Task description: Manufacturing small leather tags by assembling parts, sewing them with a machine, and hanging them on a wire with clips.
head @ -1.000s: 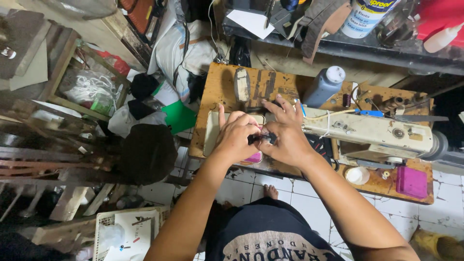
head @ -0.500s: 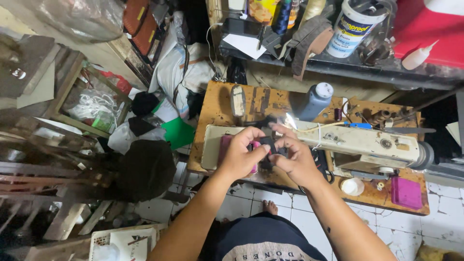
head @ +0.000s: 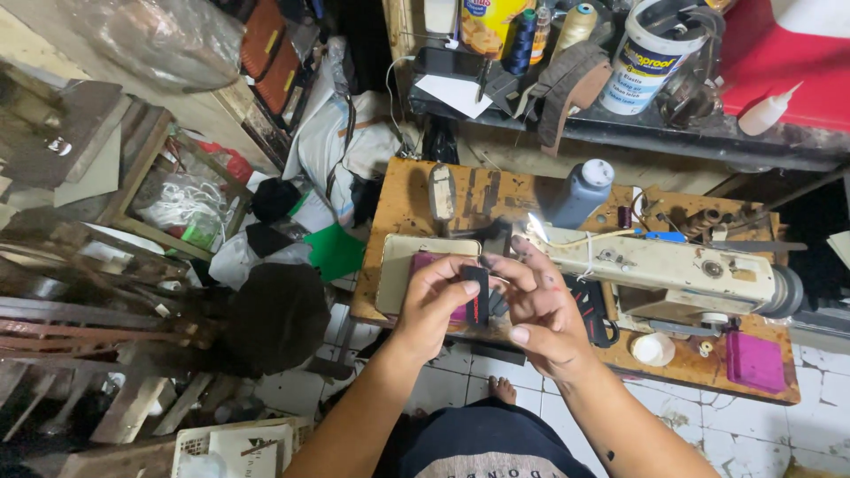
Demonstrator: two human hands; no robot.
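My left hand (head: 431,304) and my right hand (head: 540,305) are raised together in front of a cream sewing machine (head: 673,270). Between their fingertips they pinch a small black strap piece (head: 477,295) with a red mark, held upright. A magenta piece (head: 423,262) lies on the machine bed behind my left hand. The machine sits on a worn wooden table (head: 398,208). Its lamp (head: 537,227) glows just above my right fingers.
A dark grey bottle with a white cap (head: 582,191) stands on the table behind the machine. A magenta box (head: 754,361) and a white round lid (head: 653,349) lie at the table's right front. A shelf above holds thread cones (head: 523,35) and a white tub (head: 651,55). Wooden frames (head: 97,310) crowd the left.
Both hands have lifted off the machine bed and drawn toward me, bringing the black strap piece up between the fingertips. The view has tilted slightly upward.
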